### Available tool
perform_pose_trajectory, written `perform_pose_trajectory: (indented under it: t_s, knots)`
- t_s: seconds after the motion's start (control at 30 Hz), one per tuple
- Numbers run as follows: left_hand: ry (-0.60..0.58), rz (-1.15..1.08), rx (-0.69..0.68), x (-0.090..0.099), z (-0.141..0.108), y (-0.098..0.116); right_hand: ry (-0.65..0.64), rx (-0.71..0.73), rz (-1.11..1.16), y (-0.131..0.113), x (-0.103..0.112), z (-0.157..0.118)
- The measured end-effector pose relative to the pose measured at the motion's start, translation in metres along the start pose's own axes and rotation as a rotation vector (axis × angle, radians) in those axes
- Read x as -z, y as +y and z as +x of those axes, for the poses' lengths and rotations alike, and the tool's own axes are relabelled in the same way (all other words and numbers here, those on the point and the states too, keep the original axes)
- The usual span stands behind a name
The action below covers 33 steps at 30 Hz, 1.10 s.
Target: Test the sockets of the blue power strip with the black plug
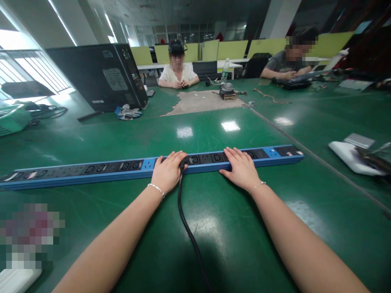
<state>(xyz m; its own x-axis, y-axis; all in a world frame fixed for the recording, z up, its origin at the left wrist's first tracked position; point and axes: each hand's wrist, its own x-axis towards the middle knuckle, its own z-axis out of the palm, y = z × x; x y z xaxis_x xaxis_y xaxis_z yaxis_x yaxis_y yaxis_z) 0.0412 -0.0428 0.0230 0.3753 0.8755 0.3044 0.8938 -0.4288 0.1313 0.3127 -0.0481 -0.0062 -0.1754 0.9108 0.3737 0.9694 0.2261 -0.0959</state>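
Note:
A long blue power strip (204, 167) with black and blue sockets lies across the green table. My left hand (167, 171) rests over its middle, fingers closed around a black plug (183, 162) seated at the strip; part of the plug is hidden by the fingers. From the plug a black cord (190, 232) runs down toward me. To the right of it, my right hand (242, 167) grips the strip, with fingers across the sockets and the thumb along the front side.
On the green table (122, 138) stand a black computer case (97, 77), gloves (128, 112) and a green basket (14, 118). A white device (354, 156) lies at right. Two people (179, 73) sit across the table, near a bottle (225, 71) and a cardboard sheet (195, 101).

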Motion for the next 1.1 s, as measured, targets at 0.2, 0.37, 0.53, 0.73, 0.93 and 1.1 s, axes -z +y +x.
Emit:
perform_pose_trajectory:
  t_s: [0.2,0.37,0.53,0.73,0.93,1.1]
  knots:
    - [0.039,-0.038,0.051,-0.007,0.002,-0.002,0.020,-0.005,0.007,-0.004,-0.002,-0.002]
    - [0.072,-0.071,0.052,-0.009,0.002,-0.002,0.028,-0.010,0.017,-0.003,-0.003,-0.002]
    - [0.128,-0.070,0.038,-0.013,0.000,-0.002,0.023,-0.021,0.018,-0.005,-0.002,-0.002]
    - [0.190,-0.025,-0.003,-0.020,-0.001,-0.005,0.017,-0.033,0.023,-0.008,0.001,-0.004]
    - [0.072,-0.050,0.008,-0.010,0.001,-0.010,0.035,0.208,0.202,-0.058,0.006,-0.002]
    - [0.012,0.090,0.025,-0.006,-0.005,-0.025,0.056,0.271,0.401,-0.115,-0.004,0.024]
